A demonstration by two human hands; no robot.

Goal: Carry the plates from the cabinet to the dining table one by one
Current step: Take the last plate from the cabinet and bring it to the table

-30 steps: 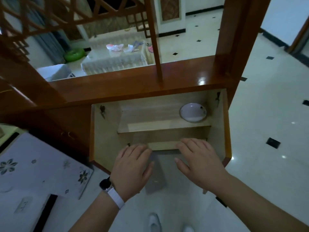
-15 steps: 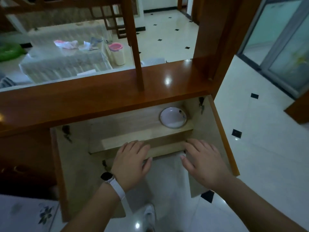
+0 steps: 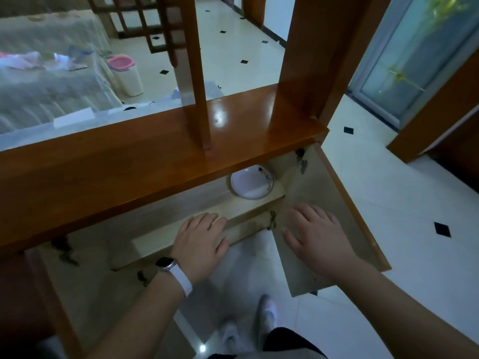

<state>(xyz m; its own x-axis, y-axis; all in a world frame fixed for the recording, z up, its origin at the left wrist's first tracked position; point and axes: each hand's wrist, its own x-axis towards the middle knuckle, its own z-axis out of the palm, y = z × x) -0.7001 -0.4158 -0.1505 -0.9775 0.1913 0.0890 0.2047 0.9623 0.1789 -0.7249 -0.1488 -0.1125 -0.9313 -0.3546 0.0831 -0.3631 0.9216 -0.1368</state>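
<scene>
Plate (image 3: 251,183) sits on the cabinet shelf (image 3: 207,203), right end, half tucked under the wooden top (image 3: 155,161), untouched. Left hand (image 3: 201,239) and right hand (image 3: 316,234) hover flat by the shelf edge, fingers straight, holding nothing. Best: reach in low, take the rim both sides, lift level before drawing out.

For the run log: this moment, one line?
plate: on cabinet shelf, untouched | left hand: open, empty | right hand: open, empty

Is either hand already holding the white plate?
No, the left hand and the right hand are open and empty, while the plate sits untouched on the cabinet shelf.
</scene>
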